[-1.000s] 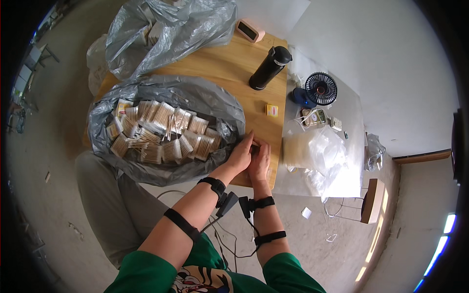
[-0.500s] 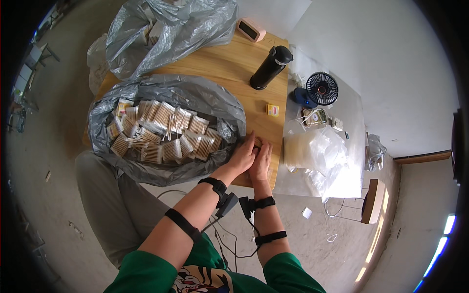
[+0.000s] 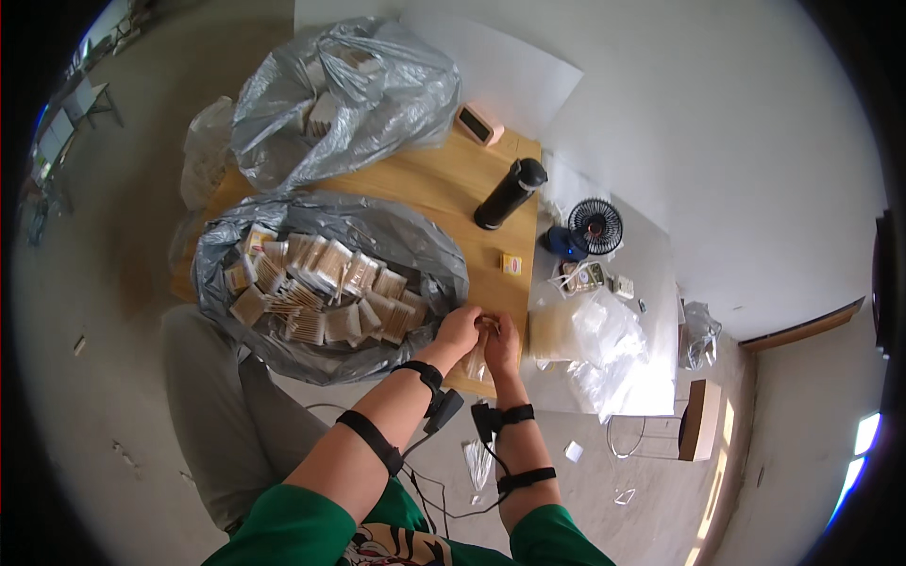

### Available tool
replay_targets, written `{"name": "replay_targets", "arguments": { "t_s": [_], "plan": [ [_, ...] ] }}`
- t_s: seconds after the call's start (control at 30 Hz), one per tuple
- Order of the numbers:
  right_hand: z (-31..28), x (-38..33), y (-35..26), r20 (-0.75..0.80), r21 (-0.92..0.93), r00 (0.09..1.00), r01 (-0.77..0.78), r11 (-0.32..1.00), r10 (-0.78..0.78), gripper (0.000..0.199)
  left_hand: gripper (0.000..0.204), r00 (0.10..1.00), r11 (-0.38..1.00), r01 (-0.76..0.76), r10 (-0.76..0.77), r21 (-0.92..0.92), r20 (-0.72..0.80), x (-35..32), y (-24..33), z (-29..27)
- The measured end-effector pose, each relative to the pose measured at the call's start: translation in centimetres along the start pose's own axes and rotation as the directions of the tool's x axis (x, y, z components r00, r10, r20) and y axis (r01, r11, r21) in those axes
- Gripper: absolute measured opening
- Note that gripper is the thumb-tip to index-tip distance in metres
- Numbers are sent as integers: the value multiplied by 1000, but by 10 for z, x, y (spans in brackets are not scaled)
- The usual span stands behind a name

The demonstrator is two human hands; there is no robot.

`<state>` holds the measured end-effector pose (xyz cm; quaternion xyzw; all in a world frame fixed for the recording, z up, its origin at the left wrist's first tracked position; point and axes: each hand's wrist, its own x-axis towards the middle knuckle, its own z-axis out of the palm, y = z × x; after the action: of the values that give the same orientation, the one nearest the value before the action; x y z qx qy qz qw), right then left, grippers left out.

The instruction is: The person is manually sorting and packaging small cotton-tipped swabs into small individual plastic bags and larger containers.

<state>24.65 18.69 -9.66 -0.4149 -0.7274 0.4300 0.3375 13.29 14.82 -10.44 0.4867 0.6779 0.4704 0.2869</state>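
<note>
My left hand [image 3: 460,332] and my right hand [image 3: 503,345] meet over the table's near right corner, fingers closed and pinching. Between them hangs a clear plastic bag [image 3: 476,364], its top gathered at the fingertips; what it contains is too small to tell. Just left of my hands lies a large grey plastic bag [image 3: 444,259], spread wide around several clear packs of cotton swabs [image 3: 332,264]. Some loose swabs [image 3: 300,298] rest on top of the packs. A small yellow box [image 3: 511,264] sits beyond my right hand.
A second grey bag [image 3: 396,104] with packs stands at the back left. Behind are a pink clock [image 3: 480,124] and a black flask [image 3: 511,193]. To the right, a small fan [image 3: 595,226] and a pile of clear plastic bags [image 3: 613,340] occupy a side surface.
My hands have drawn slightly apart, with clear plastic now showing between them. The whole view has shifted, so the table sits lower in the picture.
</note>
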Motion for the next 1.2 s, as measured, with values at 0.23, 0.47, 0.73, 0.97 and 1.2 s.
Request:
{"name": "replay_targets", "arguments": {
  "t_s": [0.23,0.47,0.73,0.97,1.2],
  "plan": [
    [-5,11,-32,-126,108,991,-35,994,49,18,14,991,999,-4,-3,-51,-136,-1,25,-29],
    [0,41,-2,-98,187,970,-203,961,224,15,19,980,993,75,-90,-91,-175,-17,1,-53],
    [-16,113,38,-349,-460,910,-375,804,225,31,15,980,944,41,-101,-328,-169,-52,-11,-138],
    [0,106,10,-434,-552,864,-478,683,254,30,14,967,955,-6,-70,-295,-244,-65,-23,-179],
    [-36,80,-4,-322,-628,943,-282,725,87,29,16,992,940,49,-84,-337,-90,-65,1,-227]
  ]
}}
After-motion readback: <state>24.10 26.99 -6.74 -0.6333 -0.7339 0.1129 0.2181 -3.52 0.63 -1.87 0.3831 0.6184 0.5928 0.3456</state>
